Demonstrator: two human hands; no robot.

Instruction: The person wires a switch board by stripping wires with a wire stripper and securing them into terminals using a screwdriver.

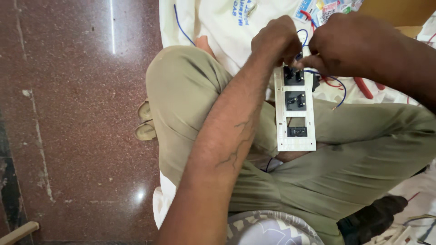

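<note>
A white switch plate (295, 113) with black socket and switch modules rests upright on my crossed legs in khaki trousers. My left hand (276, 40) grips its top end, fingers curled over the upper black module. My right hand (352, 43) pinches a thin blue wire (338, 84) right at that upper module; the wire loops down to the right of the plate. The fingertips of both hands meet at the plate's top, hiding the wire's end.
A white cloth sack (218, 20) lies under me on the speckled brown stone floor (77, 113). Red-handled pliers (363, 87) and small packets (320, 9) lie beyond my right hand. A dark object (370, 218) and more white parts sit at the lower right.
</note>
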